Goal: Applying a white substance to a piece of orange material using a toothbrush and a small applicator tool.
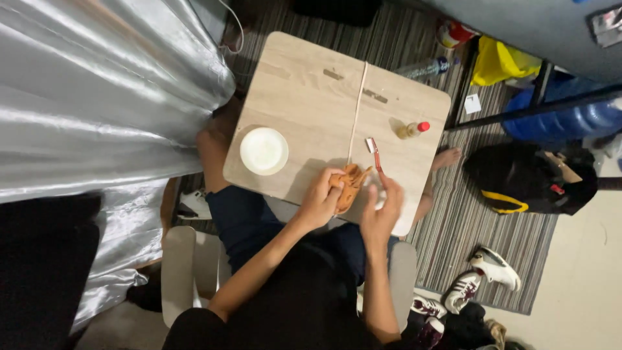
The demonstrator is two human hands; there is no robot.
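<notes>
An orange-brown lump (350,186), too small and blurred to identify, lies at the near edge of the worktop (304,97), gripped from its left by the left hand (319,199). The right hand (380,209) pinches a thin red stick (376,157) that rises from its fingertips; what the stick is cannot be told. The person's lap hides the worktop's near edge. Farther left sits a white round lid or bowl (264,150). Beyond the stick lies a small bottle with a red cap (413,129). A pale cord (357,107) runs across the worktop.
</notes>
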